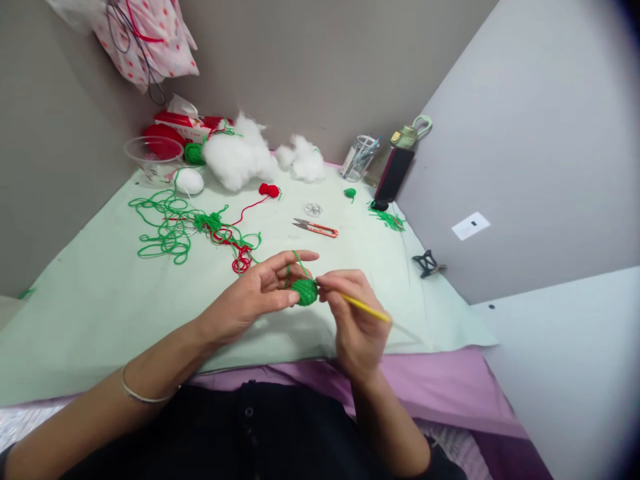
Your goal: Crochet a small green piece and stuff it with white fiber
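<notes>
Near the front of the table, my left hand (263, 288) pinches a small green crocheted piece (305, 292) between thumb and fingers, with green yarn running up over its raised index finger. My right hand (357, 313) is closed on a yellow-handled crochet hook (366, 307), its tip at the right edge of the green piece. The hook's tip is too small to make out. Beyond the hands lie orange-handled thread snips (323, 231) and a small round clear case (313, 210).
Tangled green yarn (167, 227) and red yarn (242, 259) lie at left. Behind are white stuffing (237, 157), a plastic tub (155, 163) and a tissue box (183, 127). At right stand a cup of pens (357, 160), a phone (395, 175) and a black clip (428, 264).
</notes>
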